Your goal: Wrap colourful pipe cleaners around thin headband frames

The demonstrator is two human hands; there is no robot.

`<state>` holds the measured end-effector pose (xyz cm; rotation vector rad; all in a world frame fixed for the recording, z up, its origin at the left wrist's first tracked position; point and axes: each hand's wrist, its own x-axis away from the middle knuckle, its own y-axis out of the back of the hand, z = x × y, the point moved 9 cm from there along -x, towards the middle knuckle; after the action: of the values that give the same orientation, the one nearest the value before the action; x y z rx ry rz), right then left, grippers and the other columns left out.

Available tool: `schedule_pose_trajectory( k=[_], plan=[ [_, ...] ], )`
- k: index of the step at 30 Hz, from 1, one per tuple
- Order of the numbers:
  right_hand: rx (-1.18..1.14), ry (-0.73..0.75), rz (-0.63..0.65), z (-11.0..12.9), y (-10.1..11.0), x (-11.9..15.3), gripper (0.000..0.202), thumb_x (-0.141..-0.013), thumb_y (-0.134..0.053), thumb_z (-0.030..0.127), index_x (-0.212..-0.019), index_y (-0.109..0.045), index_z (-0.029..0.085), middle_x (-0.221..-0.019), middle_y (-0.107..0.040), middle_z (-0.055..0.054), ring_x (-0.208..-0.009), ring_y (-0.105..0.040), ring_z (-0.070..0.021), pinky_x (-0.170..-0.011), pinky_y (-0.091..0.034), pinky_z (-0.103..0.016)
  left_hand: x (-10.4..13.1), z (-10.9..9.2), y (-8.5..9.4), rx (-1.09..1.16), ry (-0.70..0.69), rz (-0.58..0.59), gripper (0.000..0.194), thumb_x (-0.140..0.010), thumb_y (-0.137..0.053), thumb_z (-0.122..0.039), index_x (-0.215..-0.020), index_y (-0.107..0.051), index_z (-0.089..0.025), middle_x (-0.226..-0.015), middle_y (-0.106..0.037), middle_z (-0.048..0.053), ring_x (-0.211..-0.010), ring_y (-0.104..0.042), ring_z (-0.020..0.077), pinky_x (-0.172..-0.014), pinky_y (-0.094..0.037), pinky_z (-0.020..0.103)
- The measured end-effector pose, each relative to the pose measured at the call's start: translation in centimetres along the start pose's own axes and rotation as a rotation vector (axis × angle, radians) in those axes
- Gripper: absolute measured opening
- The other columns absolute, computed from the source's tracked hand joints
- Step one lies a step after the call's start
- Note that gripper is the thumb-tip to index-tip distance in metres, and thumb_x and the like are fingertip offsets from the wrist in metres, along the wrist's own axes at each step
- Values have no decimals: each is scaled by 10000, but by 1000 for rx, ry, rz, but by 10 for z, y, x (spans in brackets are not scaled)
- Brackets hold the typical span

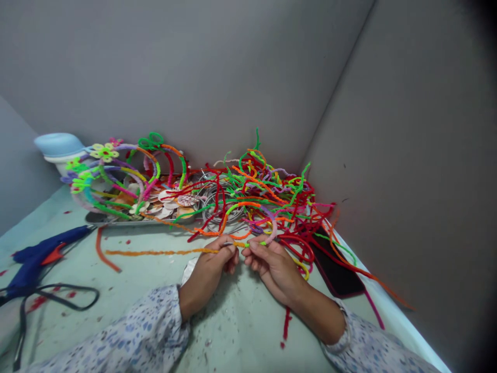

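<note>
Between my hands is a multicoloured pipe-cleaner-wrapped hoop (251, 205), its arc rising in orange, green, purple and pink. My left hand (213, 267) is closed, thumb and fingers pinching the hoop's end together with an orange pipe cleaner (155, 253) whose long free tail stretches left. My right hand (274, 263) is pinched on the hoop at its yellow-green part, just right of my left fingertips. Both hands are held low over the pale green table cover (233, 336).
Behind are a tray (132, 223) of shells, decorated headbands (155, 155) and a heap of loose pipe cleaners (272, 181). A blue glue gun (42, 254) with its cable lies left. A dark phone (341, 274) is at the right, and a blue-lidded container (60, 147) stands back left.
</note>
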<state>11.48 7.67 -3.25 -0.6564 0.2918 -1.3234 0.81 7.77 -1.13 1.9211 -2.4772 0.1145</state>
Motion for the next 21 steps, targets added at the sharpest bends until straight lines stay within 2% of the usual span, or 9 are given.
schedule_pose_trajectory(
  k=[9,21],
  plan=[
    [-68,-46,-1,-4,-2,1,177,-729,-706,271,-770,-593,141,-677,-665,-21,-561,-593,-75,-493,-416,-144,4,-11,3,-172,-69,-33,207,-828,-413,-199,-646,-511,-176,-590,-483,-23,-553,-429,117,-536,-336,228],
    [-75,-72,27,-7,-4,2,202,-748,-687,315,-779,-632,123,-703,-683,-50,-555,-606,-88,-460,-423,-152,8,-15,2,-237,-91,-49,240,-864,-423,-292,-659,-489,-187,-596,-442,-28,-565,-403,123,-550,-310,234]
  ],
)
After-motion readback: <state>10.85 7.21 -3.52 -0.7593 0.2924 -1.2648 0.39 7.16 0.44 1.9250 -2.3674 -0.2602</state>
